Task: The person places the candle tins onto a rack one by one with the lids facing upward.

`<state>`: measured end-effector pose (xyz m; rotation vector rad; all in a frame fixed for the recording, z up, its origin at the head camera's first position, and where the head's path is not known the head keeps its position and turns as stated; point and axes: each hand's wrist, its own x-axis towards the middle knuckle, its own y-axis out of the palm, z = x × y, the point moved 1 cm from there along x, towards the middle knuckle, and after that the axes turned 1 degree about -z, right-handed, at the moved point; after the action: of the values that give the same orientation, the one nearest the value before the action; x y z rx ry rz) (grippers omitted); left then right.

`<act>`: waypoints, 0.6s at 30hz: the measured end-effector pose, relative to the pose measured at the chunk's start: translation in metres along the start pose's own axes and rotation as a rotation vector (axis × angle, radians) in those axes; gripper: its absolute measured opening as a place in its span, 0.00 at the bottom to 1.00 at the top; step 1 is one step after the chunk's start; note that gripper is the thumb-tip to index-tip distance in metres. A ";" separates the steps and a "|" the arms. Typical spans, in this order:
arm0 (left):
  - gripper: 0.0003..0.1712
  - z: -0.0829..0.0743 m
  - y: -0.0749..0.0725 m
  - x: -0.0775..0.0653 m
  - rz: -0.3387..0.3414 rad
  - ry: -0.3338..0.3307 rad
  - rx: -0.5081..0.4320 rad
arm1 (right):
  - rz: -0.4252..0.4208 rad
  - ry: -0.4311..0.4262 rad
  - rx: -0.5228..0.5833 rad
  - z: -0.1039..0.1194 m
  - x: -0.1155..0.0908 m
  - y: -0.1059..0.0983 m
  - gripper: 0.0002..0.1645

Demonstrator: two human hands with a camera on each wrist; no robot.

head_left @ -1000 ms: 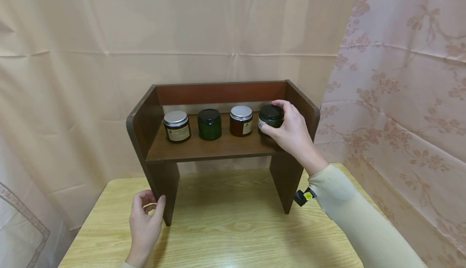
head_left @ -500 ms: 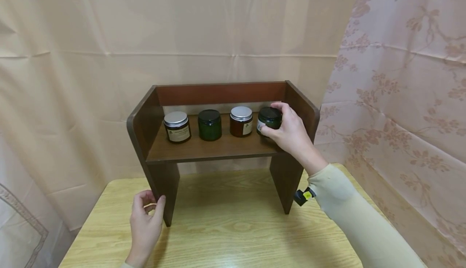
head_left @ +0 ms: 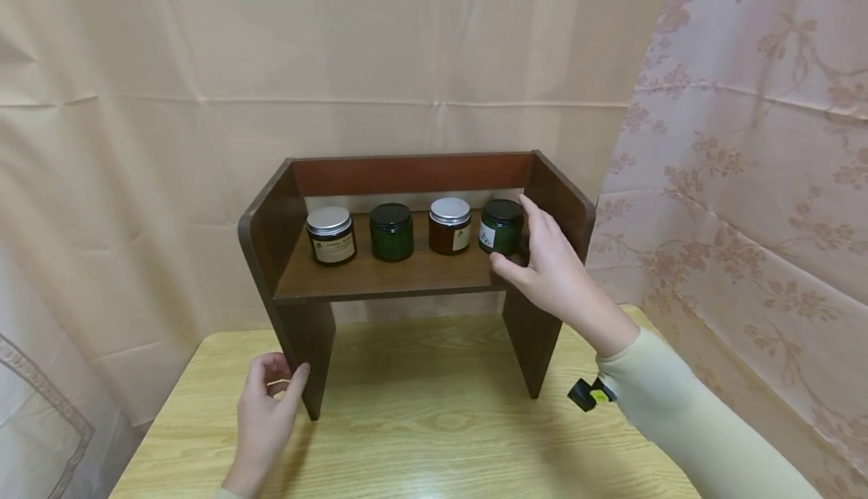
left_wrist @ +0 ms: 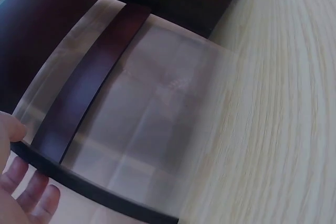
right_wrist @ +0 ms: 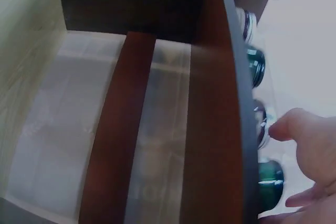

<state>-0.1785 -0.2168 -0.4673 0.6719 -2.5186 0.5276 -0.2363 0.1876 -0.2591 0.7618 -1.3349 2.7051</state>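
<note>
A dark brown two-sided shelf (head_left: 380, 280) stands on the table. My left hand (head_left: 264, 420) grips the front edge of its left side panel (head_left: 313, 348) low down, thumb inside and fingers outside. Four jars would be too exact a tally; several stand upright in a row: an amber jar with a silver lid (head_left: 332, 246) at left, a dark green jar (head_left: 392, 241), another silver-lidded amber jar (head_left: 444, 237), and a labelled green jar (head_left: 503, 237) at right. My right hand (head_left: 552, 269) is spread around that last jar, thumb in front and apart from it, holding nothing.
The wood-grain table (head_left: 434, 439) extends under and in front of the shelf. Right beside the right hand rises the shelf's right side panel (head_left: 570, 201). Behind hangs a beige curtain (head_left: 380, 47), with a floral cloth (head_left: 759, 182) at right.
My right hand has let go of the labelled green jar, its fingers spreading and drawing back toward me and to the right. The jar stands slightly left of before. The left hand keeps its grip.
</note>
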 end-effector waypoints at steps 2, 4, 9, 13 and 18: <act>0.15 -0.002 -0.005 0.003 0.041 -0.018 0.035 | 0.031 -0.019 -0.016 0.003 -0.012 -0.003 0.59; 0.15 -0.005 -0.010 0.007 0.095 -0.024 0.070 | 0.052 -0.049 -0.026 0.006 -0.026 -0.006 0.58; 0.15 -0.011 -0.025 0.017 0.233 0.047 0.174 | -0.067 -0.248 -0.002 0.003 -0.058 -0.007 0.38; 0.16 -0.011 -0.034 0.025 0.302 0.187 0.243 | -0.161 -0.438 0.040 -0.012 -0.085 -0.008 0.26; 0.19 -0.007 -0.042 0.032 0.353 0.430 0.370 | 0.001 -0.515 -0.018 -0.048 -0.121 -0.005 0.25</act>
<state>-0.1781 -0.2591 -0.4347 0.1956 -2.1477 1.1500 -0.1490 0.2491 -0.3334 1.5304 -1.4254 2.5877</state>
